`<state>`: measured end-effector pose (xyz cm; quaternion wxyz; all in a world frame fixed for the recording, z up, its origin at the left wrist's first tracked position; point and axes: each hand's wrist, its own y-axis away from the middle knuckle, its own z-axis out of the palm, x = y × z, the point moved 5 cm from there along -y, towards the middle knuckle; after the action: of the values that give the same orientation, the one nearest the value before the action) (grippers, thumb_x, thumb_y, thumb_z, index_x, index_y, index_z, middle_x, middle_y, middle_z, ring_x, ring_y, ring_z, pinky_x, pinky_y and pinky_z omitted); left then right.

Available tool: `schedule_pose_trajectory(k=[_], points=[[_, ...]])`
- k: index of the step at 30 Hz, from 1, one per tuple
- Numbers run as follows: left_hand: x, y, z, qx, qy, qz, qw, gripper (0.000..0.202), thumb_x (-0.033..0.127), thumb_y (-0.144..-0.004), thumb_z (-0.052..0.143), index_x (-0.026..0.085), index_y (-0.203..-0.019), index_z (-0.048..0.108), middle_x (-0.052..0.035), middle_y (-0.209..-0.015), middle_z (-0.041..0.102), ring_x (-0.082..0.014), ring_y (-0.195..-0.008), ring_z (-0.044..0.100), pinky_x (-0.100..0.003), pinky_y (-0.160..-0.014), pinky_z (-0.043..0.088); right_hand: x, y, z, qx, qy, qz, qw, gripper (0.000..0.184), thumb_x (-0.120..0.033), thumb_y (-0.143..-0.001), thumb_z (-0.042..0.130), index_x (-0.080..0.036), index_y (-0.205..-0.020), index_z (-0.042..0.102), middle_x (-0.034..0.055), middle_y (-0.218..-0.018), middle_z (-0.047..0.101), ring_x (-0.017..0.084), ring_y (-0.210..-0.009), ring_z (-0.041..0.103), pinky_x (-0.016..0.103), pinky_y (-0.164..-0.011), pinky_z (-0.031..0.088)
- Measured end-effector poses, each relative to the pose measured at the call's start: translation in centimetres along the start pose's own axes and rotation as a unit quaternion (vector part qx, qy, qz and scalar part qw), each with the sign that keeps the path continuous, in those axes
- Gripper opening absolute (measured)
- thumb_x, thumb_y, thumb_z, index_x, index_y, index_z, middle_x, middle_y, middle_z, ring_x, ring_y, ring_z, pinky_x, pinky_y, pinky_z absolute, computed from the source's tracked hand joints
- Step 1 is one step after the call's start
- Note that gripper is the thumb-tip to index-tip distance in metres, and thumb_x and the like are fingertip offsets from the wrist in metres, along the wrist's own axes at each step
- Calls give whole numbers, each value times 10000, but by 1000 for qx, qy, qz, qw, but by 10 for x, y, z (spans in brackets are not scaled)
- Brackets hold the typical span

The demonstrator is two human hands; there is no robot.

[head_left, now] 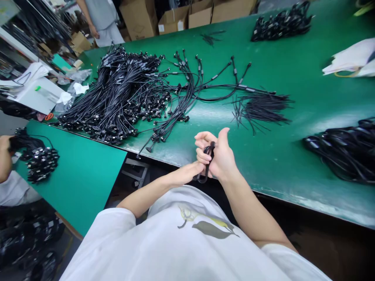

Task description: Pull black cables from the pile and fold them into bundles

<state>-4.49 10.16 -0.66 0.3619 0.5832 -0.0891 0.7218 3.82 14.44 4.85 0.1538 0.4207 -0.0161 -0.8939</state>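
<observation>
**Head cam: small cable coil held in both hands, just off the counter edge**

Head view. Both hands are up in front of the chest, just off the near edge of the green counter (304, 78).
- Right hand (223, 158): fingers (203, 156) curled tight round a small black cable (208, 150), thumb sticking up free.
- Left hand (187, 173): fingertips pressed onto the cable's lower loop, which pokes out below both hands. Exact pinch partly hidden.
- The cable is in the air, not resting on the counter.

Risks (my read):
- The coil looks small and stiff. If either grip eases, it prob. springs open.
- The hands are over the lap, not over the counter, so a slip drops the cable toward the floor.
- Plug ends of the loose cables (164, 132) lie right at the near edge. An elbow could drag them off.
- The big cable pile (117, 89) is a tangle. Pulling one out could haul its neighbours along.
- The thin black strands (260, 105) lie well apart from the hands. A reach there leaves the coil w/ one hand only.

Containers:
- Cardboard boxes (137, 17) stand beyond the far side of the counter. Contents not visible.
- Clear plastic bags (68, 78) at the far left are crumpled. Can't tell what's inside.
- No bin or tray near the hands. The coiled bundles (345, 152) at right lie bare on the counter.
</observation>
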Motion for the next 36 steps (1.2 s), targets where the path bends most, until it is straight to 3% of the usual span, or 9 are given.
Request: schedule_pose_trajectory(k=[8, 19, 23, 25, 27, 29, 31, 34, 36], points=[[20, 11, 27, -95, 330, -124, 931, 341, 416, -786, 734, 111, -874, 610, 33, -664, 404, -66, -560, 409, -208, -552, 375, -20, 8, 5, -12, 112, -87, 990, 449, -658, -866, 530, -213, -922, 562, -78, -606, 413, 16, -329, 287, 157, -300, 238], [27, 0, 31, -34, 280, -73, 957, 394, 435, -708, 803, 130, -842, 593, 52, -622, 384, -67, -542, 402, -198, -522, 382, -26, -5, -15, 63, 42, -78, 994, 312, -500, -850, 639, -216, -901, 521, -94, -594, 377, 17, -365, 291, 143, -326, 301], [21, -3, 31, -17, 303, -100, 947, 343, 427, -792, 717, 111, -878, 616, 56, -620, 344, -58, -518, 361, -181, -484, 343, -23, -11, -25, 71, -4, -35, 997, 290, -413, -806, 692, -205, -913, 521, -102, -583, 328, 10, -384, 182, 121, -324, 185], [17, -5, 32, -28, 305, -125, 944, 339, 445, -836, 652, 109, -864, 610, 65, -604, 304, -55, -490, 317, -177, -461, 304, -24, -8, -28, 71, 26, -43, 996, 261, -445, -848, 627, -216, -907, 518, -102, -567, 282, 24, -376, 140, 142, -318, 156], [15, -7, 28, -20, 274, -125, 953, 346, 459, -835, 644, 116, -852, 602, 66, -606, 299, -58, -492, 308, -183, -474, 302, -34, -1, -33, 89, 129, -99, 983, 238, -462, -902, 541, -224, -913, 536, -79, -578, 325, 51, -384, 258, 179, -354, 294], [17, -10, 13, 36, 187, -76, 979, 361, 489, -835, 630, 131, -847, 595, 59, -615, 329, -70, -510, 325, -201, -506, 323, -51, 11, -36, 115, 318, -203, 919, 214, -423, -937, 495, -228, -950, 583, -6, -699, 507, 119, -575, 531, 287, -586, 515], [26, -12, -7, 117, 6, 0, 993, 350, 500, -869, 576, 152, -847, 602, 41, -619, 387, -98, -547, 371, -230, -566, 360, -62, 22, -29, 73, 526, -294, 795, 193, -332, -952, 479, -233, -1018, 632, 79, -995, 635, 212, -987, 619, 434, -964, 478], [44, -13, -21, 157, -319, 106, 929, 263, 387, -939, 483, 187, -842, 623, -9, -694, 516, -148, -671, 470, -266, -704, 385, -45, 28, -22, -102, 730, -272, 618, 248, -216, -958, 446, -187, -1095, 650, 127, -1176, 638, 276, -1193, 546, 523, -1139, 281], [48, -15, -17, 115, -470, 141, 864, 263, 337, -961, 439, 196, -846, 629, -43, -778, 574, -176, -750, 508, -281, -744, 378, -28, 27, -32, -161, 800, -162, 555, 251, -208, -970, 424, -125, -1048, 647, 154, -1029, 669, 278, -1023, 621, 498, -1021, 404]])
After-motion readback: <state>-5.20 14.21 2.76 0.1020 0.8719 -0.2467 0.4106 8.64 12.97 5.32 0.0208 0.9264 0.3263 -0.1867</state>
